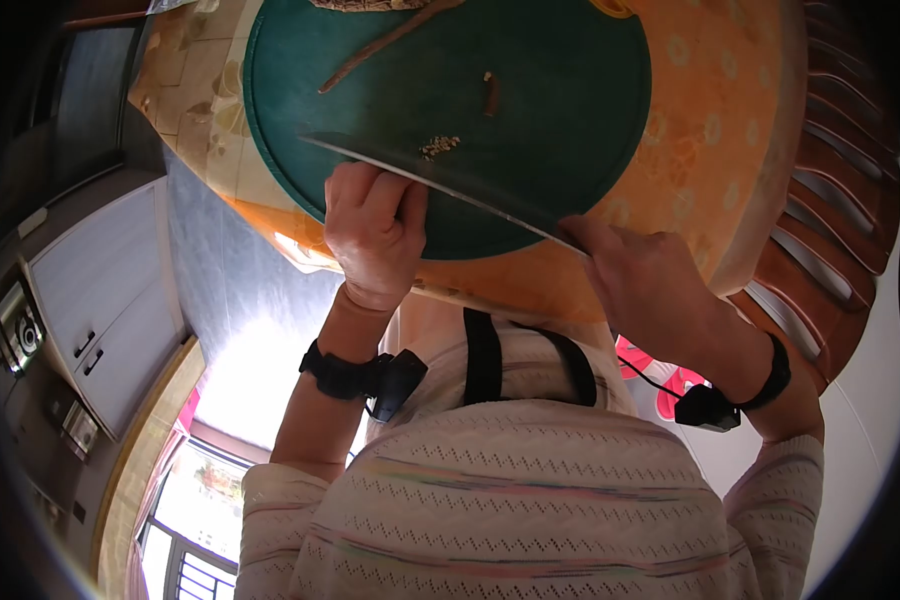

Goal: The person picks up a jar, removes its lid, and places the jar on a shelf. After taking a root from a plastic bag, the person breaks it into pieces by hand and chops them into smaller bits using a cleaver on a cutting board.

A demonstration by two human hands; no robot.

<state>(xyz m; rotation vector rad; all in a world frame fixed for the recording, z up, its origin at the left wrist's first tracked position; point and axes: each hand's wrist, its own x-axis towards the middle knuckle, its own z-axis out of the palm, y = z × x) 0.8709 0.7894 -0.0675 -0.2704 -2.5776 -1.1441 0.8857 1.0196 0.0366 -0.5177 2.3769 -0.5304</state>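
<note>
My right hand is closed around the handle end of a large knife, whose long blade slants up and left over a round green board. My left hand is curled tight beside the blade at the board's near edge. Whatever its fingers may hold is hidden behind the knuckles and blade. Beyond the knife lies a small heap of pale chopped bits. Farther off is a short brown stick piece, and a long thin brown stick lies toward the far left.
A patterned orange cloth covers the table beneath the board. At the top edge are a partly cut-off woven-looking item and a yellow object. A brown slatted chair stands right; white cabinets stand left.
</note>
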